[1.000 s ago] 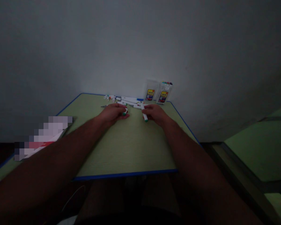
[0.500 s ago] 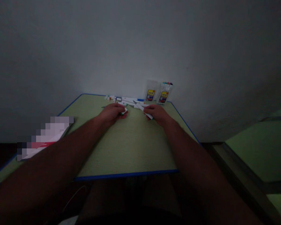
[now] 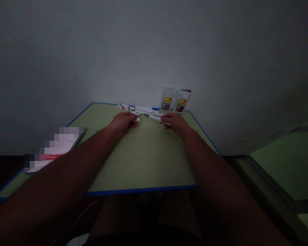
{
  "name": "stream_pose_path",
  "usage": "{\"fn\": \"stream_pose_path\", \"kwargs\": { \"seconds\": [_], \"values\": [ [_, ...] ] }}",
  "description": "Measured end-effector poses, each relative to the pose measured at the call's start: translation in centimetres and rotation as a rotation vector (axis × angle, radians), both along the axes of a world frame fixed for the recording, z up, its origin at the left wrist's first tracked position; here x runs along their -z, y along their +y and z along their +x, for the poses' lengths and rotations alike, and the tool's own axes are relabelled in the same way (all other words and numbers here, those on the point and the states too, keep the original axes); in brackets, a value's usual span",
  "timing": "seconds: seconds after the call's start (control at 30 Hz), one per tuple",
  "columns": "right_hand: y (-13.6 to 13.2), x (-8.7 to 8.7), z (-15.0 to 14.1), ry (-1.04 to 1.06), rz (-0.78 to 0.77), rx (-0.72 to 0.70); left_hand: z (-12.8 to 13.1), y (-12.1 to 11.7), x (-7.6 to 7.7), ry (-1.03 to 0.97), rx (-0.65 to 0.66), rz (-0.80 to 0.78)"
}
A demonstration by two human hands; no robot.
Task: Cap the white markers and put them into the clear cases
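Note:
Between the fingertips of my left hand (image 3: 123,122) is a small white marker cap (image 3: 138,120). My right hand (image 3: 176,122) grips a white marker (image 3: 154,117) without a cap; its grey tip end points left toward the cap, with a gap between them. Just beyond my hands, several white markers (image 3: 143,109) lie in a loose pile along the table's far edge. At the pile's left end is a cluster of small white caps (image 3: 121,107), some with coloured ends.
Against the wall stand a clear pouch (image 3: 168,91) with a yellow label and another pouch (image 3: 181,101) holding markers with coloured ends. A white and red book or box (image 3: 64,143), partly blurred out, rests at the left of the green, blue-edged table (image 3: 143,157).
The marker in my right hand has swung to a flatter angle, its tip lower and turned toward my left hand. The cap in my left hand has turned slightly. The view has shifted a little.

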State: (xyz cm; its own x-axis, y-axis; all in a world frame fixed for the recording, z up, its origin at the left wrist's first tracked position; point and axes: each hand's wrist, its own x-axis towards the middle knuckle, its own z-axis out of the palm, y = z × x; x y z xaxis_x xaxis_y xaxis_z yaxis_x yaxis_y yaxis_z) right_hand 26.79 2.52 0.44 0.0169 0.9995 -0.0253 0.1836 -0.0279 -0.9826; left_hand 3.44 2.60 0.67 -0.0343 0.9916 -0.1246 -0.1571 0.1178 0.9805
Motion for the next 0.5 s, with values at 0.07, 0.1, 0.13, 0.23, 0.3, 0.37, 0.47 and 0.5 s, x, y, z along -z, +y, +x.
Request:
{"fn": "stream_pose_path", "kwargs": {
  "seconds": [0.07, 0.1, 0.13, 0.23, 0.3, 0.37, 0.47, 0.5],
  "values": [
    [0.07, 0.09, 0.06, -0.001, 0.005, -0.002, -0.05, -0.01, 0.02, 0.001, 0.004, 0.011],
    [0.08, 0.12, 0.06, 0.002, 0.005, -0.007, -0.07, 0.00, 0.04, 0.003, 0.003, 0.016],
    [0.07, 0.13, 0.05, 0.006, 0.004, -0.012, -0.08, 0.03, 0.08, 0.006, 0.002, 0.018],
    [0.03, 0.12, -0.03, 0.015, 0.005, -0.024, -0.11, 0.20, 0.23, 0.009, -0.007, 0.019],
    [0.00, 0.11, -0.09, 0.018, 0.010, -0.032, -0.13, 0.32, 0.35, 0.004, -0.008, 0.020],
    [-0.03, 0.10, -0.16, 0.015, 0.017, -0.035, -0.13, 0.41, 0.44, 0.001, -0.005, 0.025],
    [-0.09, 0.06, -0.29, -0.010, 0.016, -0.029, -0.07, 0.39, 0.47, -0.003, -0.001, 0.033],
    [-0.11, 0.05, -0.33, -0.017, 0.014, -0.031, -0.05, 0.35, 0.46, -0.004, 0.006, 0.033]
  ]
}}
